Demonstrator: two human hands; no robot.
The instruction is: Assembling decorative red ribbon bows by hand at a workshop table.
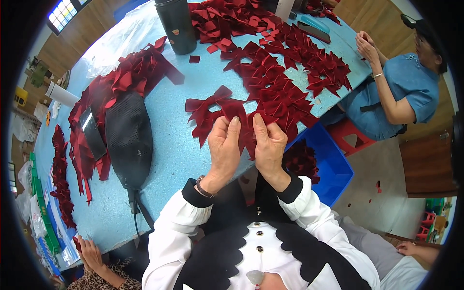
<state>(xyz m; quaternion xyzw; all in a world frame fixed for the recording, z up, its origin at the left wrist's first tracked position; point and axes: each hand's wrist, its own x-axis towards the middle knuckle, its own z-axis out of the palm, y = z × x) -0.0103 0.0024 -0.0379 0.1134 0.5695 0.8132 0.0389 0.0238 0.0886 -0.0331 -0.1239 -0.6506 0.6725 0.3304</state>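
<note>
My left hand and my right hand are raised at the table's near edge, thumbs up and fingers closed. Between them they pinch a dark red velvet ribbon piece, one side in each hand. Its exact shape is partly covered by my fingers and blends with the red behind. Just beyond my left hand lies a finished-looking red bow. A long heap of red bows spreads past my right hand and away over the table.
A black mesh bag and a phone lie by loose red ribbons on the left. A dark tumbler stands at the back. Right of my knees, a blue bin holds red pieces. A person in blue sits at right.
</note>
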